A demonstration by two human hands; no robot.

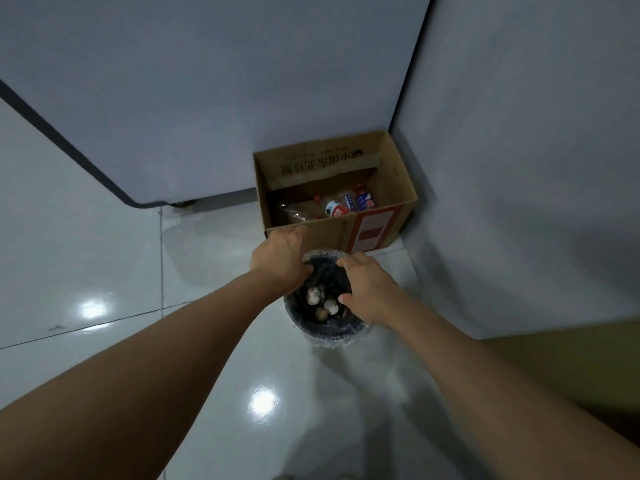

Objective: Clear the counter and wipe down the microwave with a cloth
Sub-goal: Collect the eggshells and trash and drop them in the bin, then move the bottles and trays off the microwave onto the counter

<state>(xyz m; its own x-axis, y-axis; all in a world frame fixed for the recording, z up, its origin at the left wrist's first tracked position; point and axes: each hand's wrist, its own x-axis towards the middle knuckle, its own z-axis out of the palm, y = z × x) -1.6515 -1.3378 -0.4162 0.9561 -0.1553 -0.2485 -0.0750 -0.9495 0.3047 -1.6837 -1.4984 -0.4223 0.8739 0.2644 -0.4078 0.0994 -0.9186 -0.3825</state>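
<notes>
A small dark trash bin (332, 332) lined with a clear plastic bag stands on the white tiled floor in a corner. Several pale eggshell-like scraps (323, 303) lie inside it. My left hand (282, 258) is at the bin's left rim, fingers curled down over the bag edge. My right hand (367, 289) grips the bag at the right rim, thumb and fingers curled inward. No cloth, counter or microwave is in view.
An open cardboard box (377, 230) with plastic bottles (341, 206) inside sits just behind the bin, against the wall. A large white appliance (207, 116) fills the left and back. A wall (519, 168) stands at the right, a yellowish surface (571, 368) lower right.
</notes>
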